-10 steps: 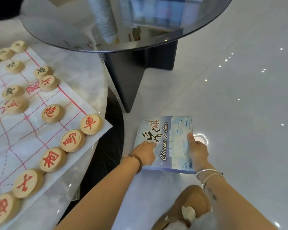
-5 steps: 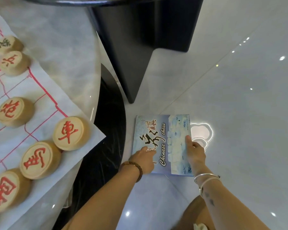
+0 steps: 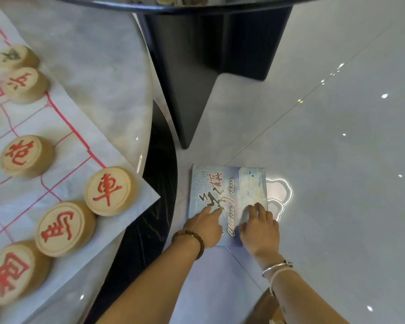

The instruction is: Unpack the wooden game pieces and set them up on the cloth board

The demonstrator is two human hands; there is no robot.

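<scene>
- Since 0.5 s ago the right hand [image 3: 258, 230] has slid off the right edge of the box [image 3: 229, 190] onto its lid. The left hand [image 3: 205, 226] has stayed at the lid's near left corner.
- Far left of the box, up on a round marble table [image 3: 98, 73], lies the white cloth board [image 3: 63, 146], ruled with a red grid.
- On it stand 6 thick round wooden pieces [image 3: 63, 229]. 5 are carved in red, among them the 車 piece [image 3: 110, 190] nearest the box, and 1 is a green-lettered piece [image 3: 12, 56].
- Left hand: the index finger is stretched flat on the lid and the others are bent; whether they grip cannot be told. A brown bead bracelet [image 3: 192, 239] rings the wrist.
- The box is flat, glossy blue-white card. It lies on the floor and is printed "Chinese chess" beside black brush characters.
- Right hand: the fingers are spread, with the tips pressing the lid's near right part. Silver bangles [image 3: 276, 268] circle the wrist.
- Right of the box spreads a glossy grey tile floor [image 3: 337, 160].
</scene>
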